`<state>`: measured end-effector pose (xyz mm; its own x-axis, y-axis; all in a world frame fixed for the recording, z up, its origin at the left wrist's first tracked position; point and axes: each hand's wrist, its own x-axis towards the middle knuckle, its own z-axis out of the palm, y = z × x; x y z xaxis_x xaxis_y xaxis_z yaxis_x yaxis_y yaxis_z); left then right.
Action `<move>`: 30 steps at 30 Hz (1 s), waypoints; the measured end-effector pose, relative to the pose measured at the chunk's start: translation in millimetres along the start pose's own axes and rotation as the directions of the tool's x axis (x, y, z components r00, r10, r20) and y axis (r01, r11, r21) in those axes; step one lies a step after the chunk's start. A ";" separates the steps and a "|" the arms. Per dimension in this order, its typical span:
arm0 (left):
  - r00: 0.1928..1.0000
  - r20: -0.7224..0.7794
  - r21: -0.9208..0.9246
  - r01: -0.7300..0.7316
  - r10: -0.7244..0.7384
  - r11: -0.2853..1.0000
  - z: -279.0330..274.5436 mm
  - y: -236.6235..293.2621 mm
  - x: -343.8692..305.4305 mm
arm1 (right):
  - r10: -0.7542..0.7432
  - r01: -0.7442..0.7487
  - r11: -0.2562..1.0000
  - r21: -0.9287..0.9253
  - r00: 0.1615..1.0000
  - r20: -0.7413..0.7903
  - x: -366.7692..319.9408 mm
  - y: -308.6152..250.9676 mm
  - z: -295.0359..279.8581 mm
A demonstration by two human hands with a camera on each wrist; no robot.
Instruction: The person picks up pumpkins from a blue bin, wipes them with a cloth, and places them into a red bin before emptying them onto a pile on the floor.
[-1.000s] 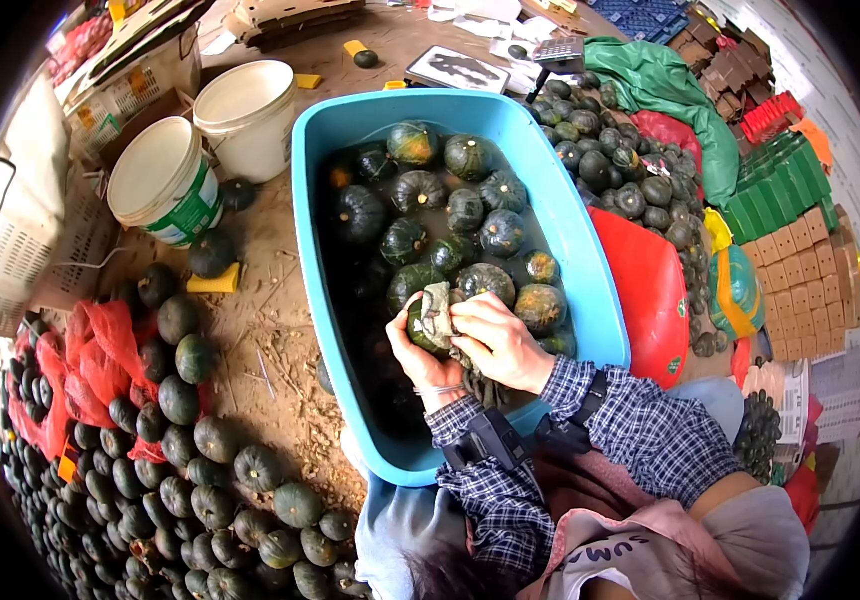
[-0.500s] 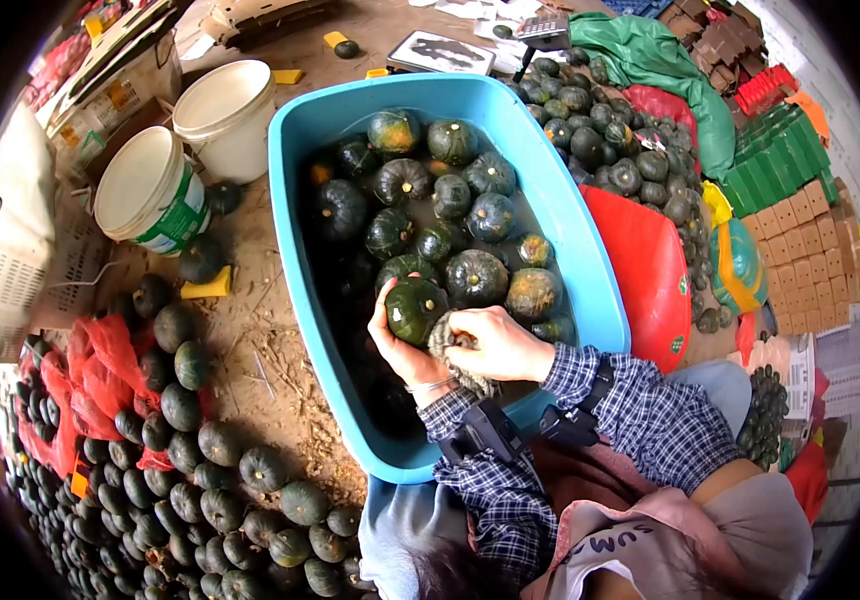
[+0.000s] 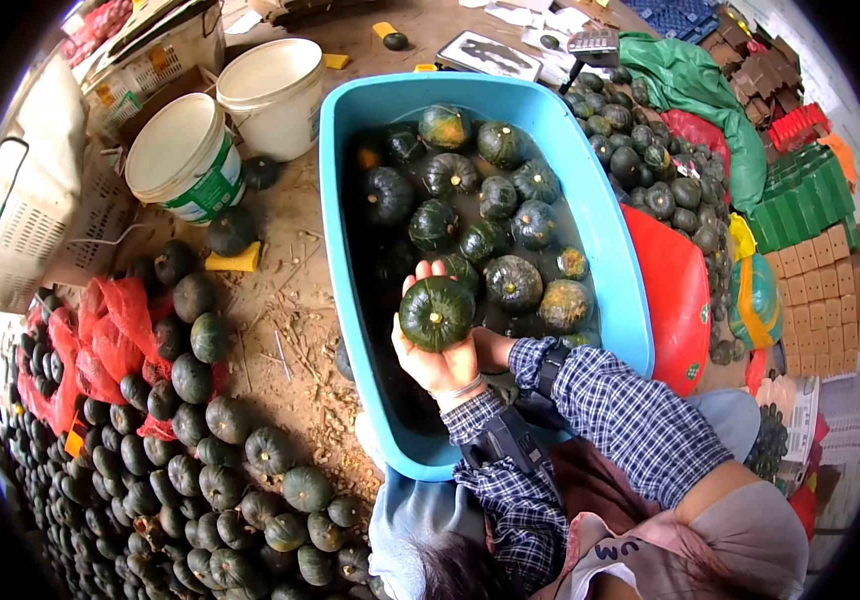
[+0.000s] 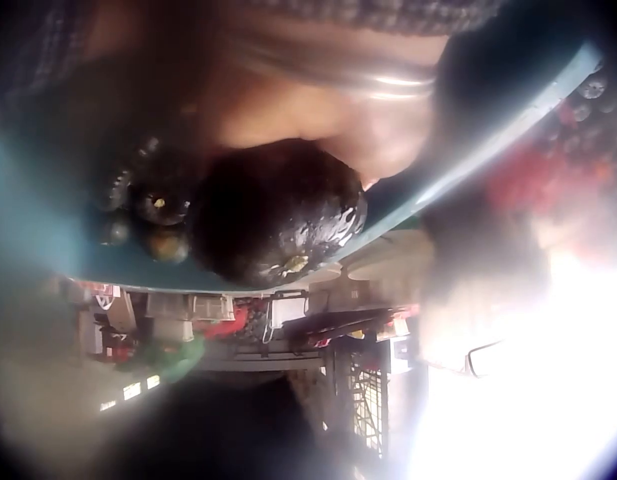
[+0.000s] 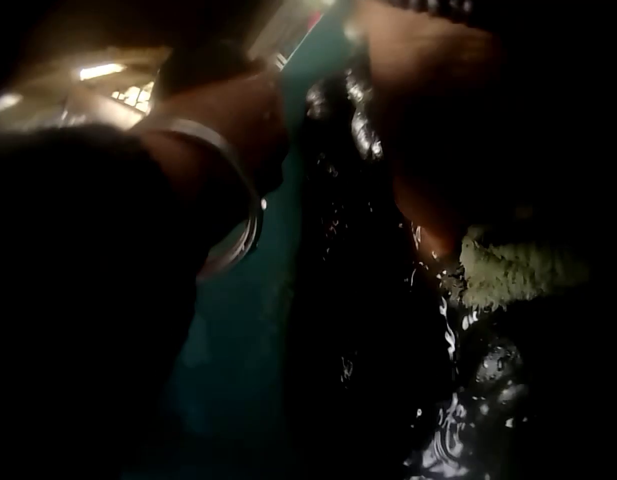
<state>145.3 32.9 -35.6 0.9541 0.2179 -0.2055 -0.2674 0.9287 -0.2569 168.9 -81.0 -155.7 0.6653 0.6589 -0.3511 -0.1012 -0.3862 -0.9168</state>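
My left hand (image 3: 442, 365) grips a dark green squash (image 3: 437, 313) from below and holds it up over the near end of the blue tub (image 3: 610, 230). The left wrist view shows the same wet squash (image 4: 278, 210) under the palm of my left hand (image 4: 328, 110). My right hand (image 3: 495, 348) is low in the tub, mostly hidden behind the left hand. In the dark right wrist view my right hand (image 5: 428, 120) reaches into the water, with a grey cloth (image 5: 518, 270) at its fingers. Several more squashes (image 3: 480, 200) float in the tub.
Two white buckets (image 3: 188, 160) (image 3: 275, 95) stand at the far left. A heap of squashes (image 3: 200, 480) and red net bags (image 3: 110, 340) cover the ground on the left. A red basin (image 3: 675, 300), another squash pile (image 3: 650, 170) and a green sheet (image 3: 700, 90) lie on the right.
The right hand stopped wiping the squash with the cloth and dropped into the tub. The left hand raised the squash and turned its top towards the camera.
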 end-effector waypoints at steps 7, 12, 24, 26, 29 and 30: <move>0.877 -0.347 0.264 -0.248 0.331 0.932 -1.1 6.0 -5.2 | 0.056 0.092 0.507 0.857 0.989 -0.140 -71.7 -115.1 -30.8; 0.874 -0.352 0.546 -0.101 0.337 0.832 6.5 -10.9 -1.5 | -0.335 0.315 0.940 -0.132 0.927 -0.171 -82.3 -142.9 -17.6; 0.950 -0.172 0.689 -0.073 0.260 0.721 -22.3 -28.5 3.6 | 0.058 0.239 0.834 0.497 0.859 -0.509 -22.3 -130.8 -34.0; 0.944 -0.179 0.717 -0.068 0.278 0.693 -9.9 -30.9 1.4 | 0.234 0.260 0.581 0.771 0.854 -0.464 -28.8 -134.5 -28.6; 0.924 -0.155 0.692 -0.151 0.350 0.706 -1.1 -32.0 -2.4 | 0.279 0.201 0.324 0.924 0.913 -0.296 -39.0 -148.9 -20.5; 0.921 -0.169 0.659 -0.159 0.350 0.735 0.7 -30.8 -4.0 | 0.258 0.208 0.361 0.909 0.914 -0.312 -39.1 -151.1 -19.2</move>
<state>149.8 3.6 -26.3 0.7626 0.4752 -0.4389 -0.2593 0.8461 0.4657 172.4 -60.8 0.3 0.8130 0.3012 -0.4983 -0.5703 0.5846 -0.5771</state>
